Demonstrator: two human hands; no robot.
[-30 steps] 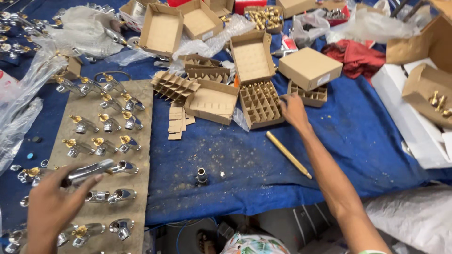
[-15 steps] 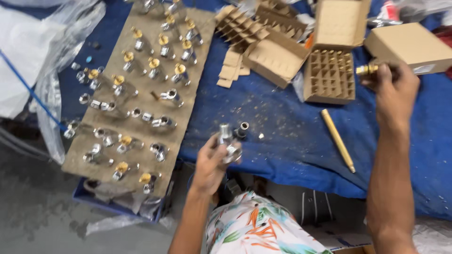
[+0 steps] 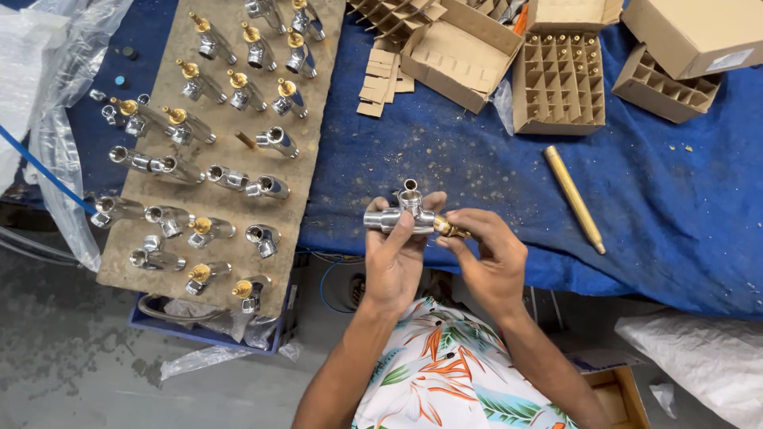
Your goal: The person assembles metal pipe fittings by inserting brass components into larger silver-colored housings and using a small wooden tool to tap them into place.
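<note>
My left hand [image 3: 395, 258] grips a chrome valve body [image 3: 400, 214] over the near edge of the blue-covered table [image 3: 660, 206]. My right hand [image 3: 490, 256] pinches a small brass cartridge [image 3: 450, 229] against the valve body's right-hand opening. Both hands meet in the middle of the view, just above my lap. To the left, a brown board [image 3: 163, 199] carries several chrome valve bodies, some with brass tops.
An open cardboard box with a divider grid [image 3: 559, 83] holds brass parts at the top. A brass rod [image 3: 574, 197] lies on the cloth to the right. Other cardboard boxes [image 3: 693, 36] and loose dividers [image 3: 381, 79] sit at the back. Clear plastic bags [image 3: 44, 95] lie at left.
My right hand came down from the divider box with a brass cartridge and met the left hand. The left hand lifted the valve body toward the table edge.
</note>
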